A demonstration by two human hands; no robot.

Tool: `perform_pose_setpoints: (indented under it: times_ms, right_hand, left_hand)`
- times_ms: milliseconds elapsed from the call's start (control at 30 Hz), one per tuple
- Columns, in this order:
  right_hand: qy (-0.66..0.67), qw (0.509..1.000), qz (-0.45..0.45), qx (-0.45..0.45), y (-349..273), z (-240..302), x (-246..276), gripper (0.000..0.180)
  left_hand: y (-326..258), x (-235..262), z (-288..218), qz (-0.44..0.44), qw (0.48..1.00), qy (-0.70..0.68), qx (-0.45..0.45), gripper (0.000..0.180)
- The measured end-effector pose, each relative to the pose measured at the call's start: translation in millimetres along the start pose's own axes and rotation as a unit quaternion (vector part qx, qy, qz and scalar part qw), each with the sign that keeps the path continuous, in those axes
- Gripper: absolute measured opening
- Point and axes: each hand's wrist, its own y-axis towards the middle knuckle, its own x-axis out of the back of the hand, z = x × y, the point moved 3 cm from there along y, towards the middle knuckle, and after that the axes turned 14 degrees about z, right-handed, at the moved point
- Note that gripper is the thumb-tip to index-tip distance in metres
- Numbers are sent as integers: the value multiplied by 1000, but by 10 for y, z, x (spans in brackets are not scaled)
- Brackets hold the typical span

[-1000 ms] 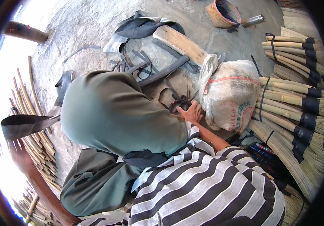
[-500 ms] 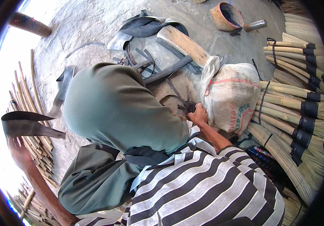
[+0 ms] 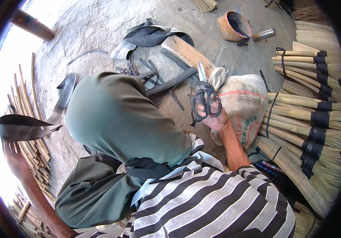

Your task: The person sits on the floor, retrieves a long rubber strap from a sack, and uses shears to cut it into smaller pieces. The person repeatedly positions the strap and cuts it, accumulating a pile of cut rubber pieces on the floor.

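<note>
At the far left, my left hand [image 3: 16, 158] is raised and closed on a wide black rubber strip [image 3: 18, 131], which loops over it and trails to one side. My right hand [image 3: 219, 119] holds scissors [image 3: 207, 97] with black-wrapped handles, fingers through the loops. Their metal blades point away from me, close together, over the end of a worn wooden board [image 3: 188, 51]. A tied white sack [image 3: 244, 103] stands just right of that hand. Between my arms, green-grey cloth [image 3: 111, 111] and my striped shirt hide much of the floor.
Black rubber pieces [image 3: 148, 35] and cut strips [image 3: 150, 71] lie ahead on the concrete floor. Bundled brooms [image 3: 297, 111] line the right side, and bamboo sticks [image 3: 35, 154] the left. Farther off are a woven basket [image 3: 228, 31] and a metal cylinder [image 3: 264, 35].
My right hand has risen and turned palm up, bringing the scissors into plain view. The left hand still holds the strip, with only a slight shift.
</note>
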Motion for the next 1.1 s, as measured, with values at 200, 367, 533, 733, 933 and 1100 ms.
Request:
perform_pose_setpoints:
  times_ms: [200,367,533,733,933,1100]
  right_hand:
    - [-95,995,41,0,190,76,-177,70]
    - [-132,990,55,6,291,202,-452,70]
    - [-718,621,-136,-281,341,530,-302,30]
    - [-912,276,-271,-137,207,744,-159,43]
    - [-862,439,-252,16,348,782,-164,43]
    - [-860,438,-246,90,591,721,-340,37]
  left_hand:
    - [-18,33,18,-17,1000,-6,18,39]
    - [30,98,43,-10,1000,15,6,38]
    - [38,146,67,5,999,31,-3,36]
    - [-39,114,42,34,999,21,-2,33]
    - [52,92,87,25,999,24,-9,30]
    - [35,70,96,54,998,0,-15,32]
